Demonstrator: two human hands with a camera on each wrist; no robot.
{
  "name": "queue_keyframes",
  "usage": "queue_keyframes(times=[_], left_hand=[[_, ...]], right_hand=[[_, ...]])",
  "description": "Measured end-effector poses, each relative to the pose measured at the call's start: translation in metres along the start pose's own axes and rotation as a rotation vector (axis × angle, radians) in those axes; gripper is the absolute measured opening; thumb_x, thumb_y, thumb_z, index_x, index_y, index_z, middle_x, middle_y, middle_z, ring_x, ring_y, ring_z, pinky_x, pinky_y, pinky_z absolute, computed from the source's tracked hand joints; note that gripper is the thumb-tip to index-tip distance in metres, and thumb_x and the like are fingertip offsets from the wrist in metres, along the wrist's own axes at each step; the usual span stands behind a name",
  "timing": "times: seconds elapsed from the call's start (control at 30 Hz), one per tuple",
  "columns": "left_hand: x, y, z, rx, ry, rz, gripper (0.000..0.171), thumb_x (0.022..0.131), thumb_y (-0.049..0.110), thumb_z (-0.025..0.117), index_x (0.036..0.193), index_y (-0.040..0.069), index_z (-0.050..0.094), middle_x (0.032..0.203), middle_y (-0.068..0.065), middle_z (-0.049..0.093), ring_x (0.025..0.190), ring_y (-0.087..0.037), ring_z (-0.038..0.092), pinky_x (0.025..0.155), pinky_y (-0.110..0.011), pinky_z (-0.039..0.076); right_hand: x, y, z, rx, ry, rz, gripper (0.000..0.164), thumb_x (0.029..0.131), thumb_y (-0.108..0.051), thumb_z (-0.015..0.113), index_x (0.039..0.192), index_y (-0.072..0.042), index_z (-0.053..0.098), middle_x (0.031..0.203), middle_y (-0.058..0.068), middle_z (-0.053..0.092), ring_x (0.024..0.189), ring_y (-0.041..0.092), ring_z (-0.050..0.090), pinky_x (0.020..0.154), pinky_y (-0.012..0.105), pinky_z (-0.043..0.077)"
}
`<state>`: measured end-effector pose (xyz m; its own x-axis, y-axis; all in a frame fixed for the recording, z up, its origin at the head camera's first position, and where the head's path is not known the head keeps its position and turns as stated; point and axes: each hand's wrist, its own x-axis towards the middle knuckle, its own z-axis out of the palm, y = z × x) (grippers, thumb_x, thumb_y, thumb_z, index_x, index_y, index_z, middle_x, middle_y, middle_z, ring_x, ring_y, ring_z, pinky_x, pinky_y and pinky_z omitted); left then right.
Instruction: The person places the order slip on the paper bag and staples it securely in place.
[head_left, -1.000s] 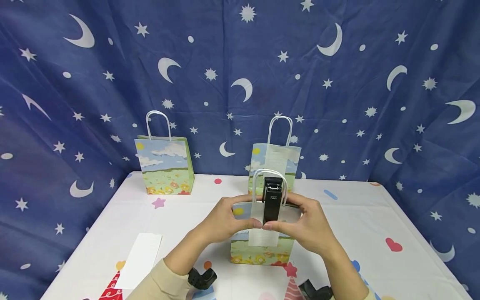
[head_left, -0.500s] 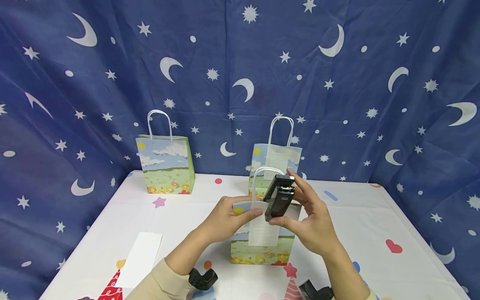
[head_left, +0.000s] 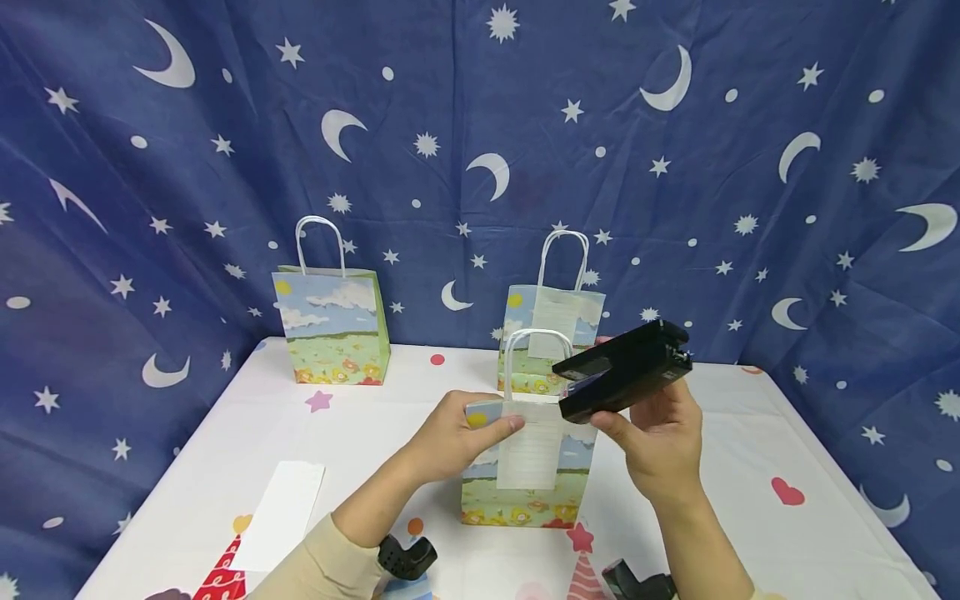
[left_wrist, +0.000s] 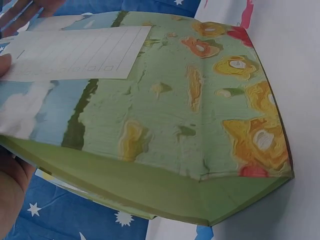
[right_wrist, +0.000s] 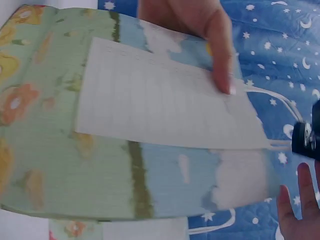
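A small paper gift bag (head_left: 517, 510) with a flower-field print and white rope handles stands at the middle of the table. A lined white paper slip (head_left: 528, 458) lies flat against its front, up to the rim. My left hand (head_left: 459, 437) pinches the bag's top left edge, its thumb pressed on the slip's upper corner. To the right, my right hand (head_left: 663, 442) grips a black stapler (head_left: 626, 375), tilted and raised beside the bag's upper right corner. Only the stapler's end (right_wrist: 302, 140) shows at the right wrist view's edge.
Behind stands a matching bag (head_left: 516, 379) with a slip on its front (head_left: 553, 321). Another bag (head_left: 330, 333), without a slip on its visible face, is at the back left. White paper (head_left: 281, 512) lies on the table at front left. A blue star-patterned curtain (head_left: 420, 275) hangs behind.
My right hand has taken the stapler off the bag's top edge, moving it up and right and turning it sideways. The left hand keeps its hold on the bag.
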<state>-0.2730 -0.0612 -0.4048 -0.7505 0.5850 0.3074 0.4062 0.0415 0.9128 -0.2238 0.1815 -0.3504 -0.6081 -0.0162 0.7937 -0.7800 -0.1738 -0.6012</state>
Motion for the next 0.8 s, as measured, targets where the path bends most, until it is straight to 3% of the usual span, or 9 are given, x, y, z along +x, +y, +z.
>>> queue_keyframes(times=[0.2,0.4,0.6,0.8], left_hand=[[0.000,0.002,0.000,-0.070,0.025,-0.047,0.018,0.101,0.023,0.069,0.115,0.015,0.078,0.111,-0.001,0.080,0.096,-0.013,0.076,0.087,-0.033,0.061],[0.000,0.003,0.000,-0.077,0.123,-0.065,0.015,0.096,0.021,0.075,0.109,0.015,0.080,0.104,-0.001,0.080,0.087,-0.011,0.073,0.081,-0.029,0.060],[0.001,0.003,-0.001,-0.072,0.220,-0.045,0.016,0.093,0.020,0.078,0.108,0.014,0.080,0.099,-0.004,0.080,0.092,-0.013,0.070,0.079,-0.031,0.060],[0.002,0.004,-0.002,-0.065,0.248,-0.060,0.022,0.092,0.019,0.079,0.112,0.011,0.079,0.103,-0.007,0.080,0.094,-0.014,0.072,0.078,-0.032,0.061]], right_hand=[[0.004,-0.006,-0.015,-0.019,0.145,0.023,0.052,0.085,0.007,0.079,0.132,0.011,0.057,0.116,0.010,0.071,0.107,0.019,0.069,0.102,0.025,0.055],[0.006,-0.006,-0.030,-0.122,0.274,0.216,0.052,0.096,0.012,0.063,0.146,0.002,0.053,0.127,0.010,0.064,0.114,0.018,0.064,0.100,0.021,0.054],[0.009,0.005,-0.048,-0.152,0.385,0.486,0.044,0.110,-0.013,0.050,0.153,-0.007,0.046,0.135,0.006,0.056,0.122,0.016,0.057,0.104,0.016,0.050],[0.009,0.017,-0.071,-0.136,0.463,0.766,0.061,0.112,-0.041,0.040,0.162,-0.008,0.031,0.133,-0.006,0.048,0.117,0.009,0.051,0.093,0.013,0.049]])
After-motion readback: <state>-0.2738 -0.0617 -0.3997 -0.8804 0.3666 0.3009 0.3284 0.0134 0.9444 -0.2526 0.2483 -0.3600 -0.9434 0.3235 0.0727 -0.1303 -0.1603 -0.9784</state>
